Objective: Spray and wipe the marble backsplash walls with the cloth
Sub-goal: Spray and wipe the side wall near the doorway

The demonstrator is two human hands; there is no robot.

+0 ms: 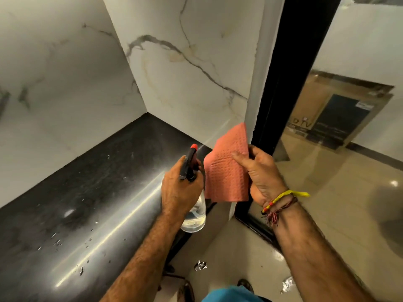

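Observation:
White marble backsplash walls with grey veins meet in a corner: one wall [54,88] at the left, the other [192,68] straight ahead. My left hand [177,188] grips a clear spray bottle [195,216] with a black trigger head and red nozzle tip, pointing up toward the walls. My right hand [261,175] holds a pink textured cloth [226,171] spread open beside the bottle, near the right wall's lower edge. The cloth is off the marble.
A black polished countertop [87,203] with water droplets runs below the walls. A black door frame [290,73] and glass panel stand at the right, with a cardboard TV box [340,114] behind. Crumpled foil bits [200,265] lie on the beige floor.

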